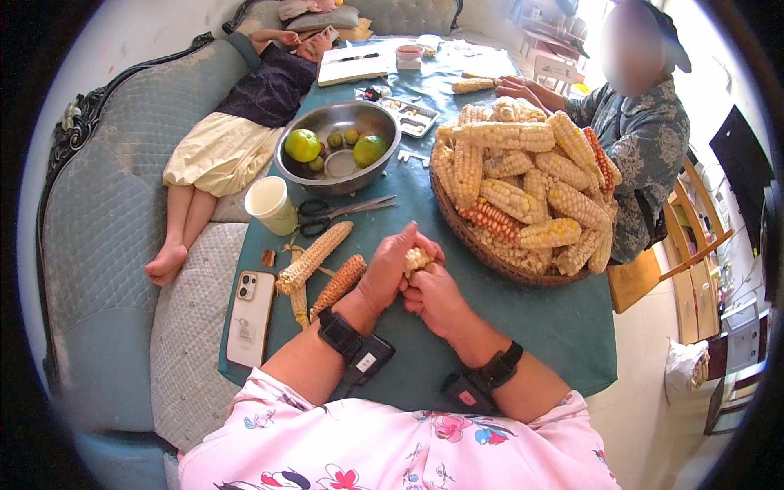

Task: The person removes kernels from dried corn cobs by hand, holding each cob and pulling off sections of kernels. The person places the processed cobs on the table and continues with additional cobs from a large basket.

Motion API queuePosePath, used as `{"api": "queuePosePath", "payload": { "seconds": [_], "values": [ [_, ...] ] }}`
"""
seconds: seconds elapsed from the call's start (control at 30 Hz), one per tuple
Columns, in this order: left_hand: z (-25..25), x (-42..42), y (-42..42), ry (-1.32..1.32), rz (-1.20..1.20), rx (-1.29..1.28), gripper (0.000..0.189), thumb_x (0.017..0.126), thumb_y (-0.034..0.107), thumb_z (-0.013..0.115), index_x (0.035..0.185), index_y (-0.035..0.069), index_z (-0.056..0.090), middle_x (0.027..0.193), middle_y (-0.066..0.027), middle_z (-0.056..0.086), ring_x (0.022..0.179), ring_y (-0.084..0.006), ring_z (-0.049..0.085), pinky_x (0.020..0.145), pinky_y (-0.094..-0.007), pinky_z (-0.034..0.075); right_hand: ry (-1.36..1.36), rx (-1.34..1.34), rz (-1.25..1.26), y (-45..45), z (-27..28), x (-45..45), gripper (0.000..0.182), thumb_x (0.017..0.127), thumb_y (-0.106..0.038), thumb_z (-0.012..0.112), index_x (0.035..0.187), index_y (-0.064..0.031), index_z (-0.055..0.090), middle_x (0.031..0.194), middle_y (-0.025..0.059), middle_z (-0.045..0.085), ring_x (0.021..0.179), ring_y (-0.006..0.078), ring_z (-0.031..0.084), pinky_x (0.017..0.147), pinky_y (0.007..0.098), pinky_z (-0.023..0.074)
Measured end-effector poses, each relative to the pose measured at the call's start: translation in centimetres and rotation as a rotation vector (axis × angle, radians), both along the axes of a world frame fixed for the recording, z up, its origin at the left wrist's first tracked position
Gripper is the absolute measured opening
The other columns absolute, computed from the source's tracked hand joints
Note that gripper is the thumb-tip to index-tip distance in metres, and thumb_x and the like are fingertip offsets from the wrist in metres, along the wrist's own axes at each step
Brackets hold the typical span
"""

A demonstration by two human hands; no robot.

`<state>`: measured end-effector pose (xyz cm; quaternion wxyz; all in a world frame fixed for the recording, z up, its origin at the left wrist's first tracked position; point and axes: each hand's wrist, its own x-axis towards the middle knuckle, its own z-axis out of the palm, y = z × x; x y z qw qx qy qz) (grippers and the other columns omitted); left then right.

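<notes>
Both my hands are closed around one pale ear of corn (417, 261), most of it hidden by fingers. My left hand (389, 263) wraps its left side, thumb up; my right hand (433, 298) presses from the right and below. To the right stands a round woven basket (468, 248) heaped with dried corn ears (508, 135), mostly pale yellow. An orange-red ear (490, 220) lies among them, and loose kernels (499, 245) show beneath. Left of my hands rest a stripped pale corncob (315, 257) and a reddish cob (340, 285).
Scissors (343, 214), a paper cup (269, 205), a phone (250, 318) and a steel bowl (337, 177) of green fruit occupy the table's left. Behind the basket a seated person (643, 141) has a hand near another ear. Someone lies on the sofa (128, 184).
</notes>
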<state>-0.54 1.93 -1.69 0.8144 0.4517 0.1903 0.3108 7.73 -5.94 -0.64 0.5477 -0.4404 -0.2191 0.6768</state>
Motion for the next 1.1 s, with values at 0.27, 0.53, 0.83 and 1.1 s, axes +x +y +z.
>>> {"api": "queuePosePath", "payload": {
  "seconds": [0.27, 0.53, 0.83, 1.1],
  "values": [
    [0.1, -0.6, 0.4, -0.191, -0.120, -0.320, 0.059, 0.088, 0.054, 0.031, 0.079, 0.002, 0.057, 0.086, -0.0203, 0.061, 0.076, -0.0242, 0.060, 0.068, -0.0321, 0.050, -0.022, 0.055, 0.046, -0.1, -0.6, 0.6, 0.037, 0.090, -0.046, 0.039, 0.077, -0.0123, 0.048, 0.062, -0.0040, 0.042, 0.048, 0.0049, 0.032, 0.040, 0.0188, 0.0241],
    [-0.4, -0.2, 0.4, -0.259, -0.090, -0.310, 0.061, 0.088, 0.055, 0.028, 0.077, 0.002, 0.056, 0.085, -0.0224, 0.060, 0.077, -0.0281, 0.059, 0.069, -0.0346, 0.050, -0.144, 0.151, 0.027, -0.1, -0.7, 0.2, 0.035, 0.090, -0.044, 0.040, 0.081, -0.0107, 0.048, 0.064, -0.0030, 0.042, 0.047, 0.0043, 0.029, 0.041, 0.0182, 0.0210],
    [0.4, -0.6, 0.2, -0.057, -0.016, -0.157, 0.060, 0.087, 0.056, 0.030, 0.076, 0.003, 0.056, 0.084, -0.0193, 0.061, 0.074, -0.0246, 0.060, 0.066, -0.0314, 0.050, -0.031, 0.075, 0.071, 0.1, -0.5, 0.9, 0.021, 0.087, -0.025, 0.040, 0.083, -0.0071, 0.050, 0.065, -0.0017, 0.045, 0.047, 0.0050, 0.032, 0.042, 0.0189, 0.0248],
    [0.6, -0.9, 0.4, -0.081, -0.018, -0.146, 0.062, 0.088, 0.057, 0.029, 0.079, 0.002, 0.056, 0.082, -0.0161, 0.062, 0.062, -0.0171, 0.059, 0.055, -0.0252, 0.049, 0.131, 0.045, 0.104, 0.2, 0.1, 1.5, 0.028, 0.087, -0.034, 0.042, 0.076, -0.0094, 0.049, 0.061, -0.0018, 0.043, 0.042, 0.0058, 0.029, 0.037, 0.0200, 0.0209]
  ]
}}
